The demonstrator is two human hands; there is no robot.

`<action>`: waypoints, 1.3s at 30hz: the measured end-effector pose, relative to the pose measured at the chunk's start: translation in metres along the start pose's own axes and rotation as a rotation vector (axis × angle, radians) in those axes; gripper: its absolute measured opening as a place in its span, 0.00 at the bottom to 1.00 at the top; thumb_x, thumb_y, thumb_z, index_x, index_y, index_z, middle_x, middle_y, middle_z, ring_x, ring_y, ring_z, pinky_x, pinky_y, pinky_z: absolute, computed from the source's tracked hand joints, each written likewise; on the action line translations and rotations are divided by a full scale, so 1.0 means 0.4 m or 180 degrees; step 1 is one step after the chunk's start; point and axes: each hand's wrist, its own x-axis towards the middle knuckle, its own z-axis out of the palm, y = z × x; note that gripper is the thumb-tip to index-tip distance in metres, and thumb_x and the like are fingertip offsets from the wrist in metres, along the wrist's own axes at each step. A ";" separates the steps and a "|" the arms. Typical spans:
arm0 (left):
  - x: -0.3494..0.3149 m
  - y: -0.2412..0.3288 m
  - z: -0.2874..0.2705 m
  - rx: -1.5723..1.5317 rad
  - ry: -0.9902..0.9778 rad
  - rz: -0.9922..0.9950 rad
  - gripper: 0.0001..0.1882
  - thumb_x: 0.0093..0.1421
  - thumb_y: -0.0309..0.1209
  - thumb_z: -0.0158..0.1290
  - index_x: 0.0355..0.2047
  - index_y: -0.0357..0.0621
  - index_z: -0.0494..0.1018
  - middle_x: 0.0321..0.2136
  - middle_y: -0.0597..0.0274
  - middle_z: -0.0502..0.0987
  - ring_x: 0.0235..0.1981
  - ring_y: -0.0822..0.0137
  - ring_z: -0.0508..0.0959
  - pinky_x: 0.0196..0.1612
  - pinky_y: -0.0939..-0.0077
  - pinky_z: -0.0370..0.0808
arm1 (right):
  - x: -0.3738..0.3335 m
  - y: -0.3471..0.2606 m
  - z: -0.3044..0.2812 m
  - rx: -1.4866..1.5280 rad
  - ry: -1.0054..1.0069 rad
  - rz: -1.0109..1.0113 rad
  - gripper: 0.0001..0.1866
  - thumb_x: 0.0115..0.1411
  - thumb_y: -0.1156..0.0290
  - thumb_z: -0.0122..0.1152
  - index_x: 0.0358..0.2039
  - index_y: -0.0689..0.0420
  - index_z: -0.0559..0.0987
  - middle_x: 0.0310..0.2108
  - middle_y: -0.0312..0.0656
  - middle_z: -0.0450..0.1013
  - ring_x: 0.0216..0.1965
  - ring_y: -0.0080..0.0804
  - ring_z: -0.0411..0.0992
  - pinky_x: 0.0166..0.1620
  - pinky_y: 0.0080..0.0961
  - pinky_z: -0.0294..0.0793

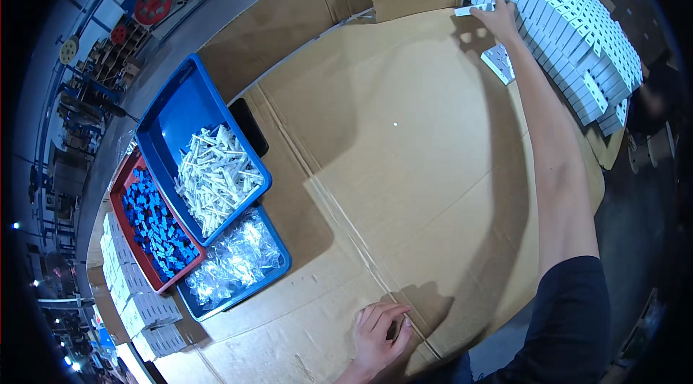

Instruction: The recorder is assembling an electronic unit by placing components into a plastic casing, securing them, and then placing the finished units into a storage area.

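Observation:
My right hand (499, 19) reaches to the far right and pinches a small white rectangular block (469, 10) by its right end. That hand is beside a big stack of white blocks with small dark holes (538, 12), in tight rows. On the cardboard just below it, another white block (498, 64) with holes lies apart from the stack. At the near edge, my left hand (381, 331) rests on the cardboard sheet (404, 189). Its fingers are loosely curled, with a gap to the thumb, and nothing shows between them.
On the left, a blue tray (162, 140) holds white stick-like parts. Beside it, a red tray (170, 281) has small blue pieces, and a lower blue tray (287, 263) carries clear shiny pieces. White blocks (148, 312) are stacked near left. A black flat object (249, 126) lies by the trays.

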 end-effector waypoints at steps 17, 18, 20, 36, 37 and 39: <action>0.007 0.014 0.002 0.0088 -0.0012 -0.0047 0.09 0.56 0.28 0.63 0.39 0.47 0.82 0.37 0.63 0.83 0.40 0.60 0.80 0.46 0.66 0.72 | 0.079 -0.059 0.036 -0.0347 0.0542 -0.0097 0.47 0.48 0.43 0.78 0.59 0.65 0.73 0.54 0.59 0.76 0.57 0.51 0.75 0.60 0.39 0.74; 0.009 0.016 0.002 0.0085 -0.0016 -0.0039 0.09 0.56 0.28 0.63 0.39 0.47 0.82 0.37 0.63 0.83 0.40 0.60 0.80 0.46 0.66 0.72 | 0.088 -0.052 0.047 -0.0351 0.0550 -0.0095 0.47 0.48 0.43 0.78 0.59 0.65 0.73 0.54 0.59 0.76 0.57 0.51 0.75 0.60 0.39 0.74; 0.011 0.018 0.003 0.0143 -0.0052 -0.0036 0.09 0.56 0.28 0.63 0.39 0.47 0.82 0.37 0.63 0.83 0.40 0.60 0.80 0.46 0.65 0.72 | 0.103 -0.036 0.069 -0.0662 0.0714 -0.0085 0.46 0.48 0.43 0.78 0.59 0.62 0.74 0.54 0.58 0.76 0.58 0.50 0.75 0.61 0.39 0.73; 0.012 0.039 -0.011 0.0320 -0.0191 -0.0101 0.10 0.61 0.30 0.62 0.43 0.43 0.80 0.40 0.54 0.81 0.43 0.50 0.80 0.48 0.58 0.77 | 0.158 -0.004 0.181 0.0549 0.0291 0.0662 0.45 0.46 0.40 0.81 0.54 0.61 0.78 0.55 0.49 0.77 0.55 0.41 0.76 0.61 0.36 0.73; 0.010 0.037 -0.011 0.0296 -0.0186 -0.0112 0.10 0.61 0.29 0.62 0.43 0.43 0.80 0.40 0.54 0.81 0.44 0.50 0.80 0.48 0.58 0.77 | 0.151 -0.009 0.183 0.0552 0.0286 0.0670 0.45 0.46 0.40 0.81 0.54 0.61 0.78 0.55 0.49 0.77 0.55 0.41 0.76 0.61 0.36 0.73; 0.006 0.036 -0.010 0.0250 -0.0191 -0.0114 0.10 0.61 0.29 0.62 0.43 0.43 0.80 0.40 0.53 0.81 0.44 0.50 0.81 0.48 0.58 0.77 | 0.144 -0.009 0.178 0.0274 0.0267 0.0524 0.44 0.46 0.41 0.82 0.55 0.60 0.80 0.57 0.50 0.77 0.58 0.41 0.75 0.61 0.36 0.72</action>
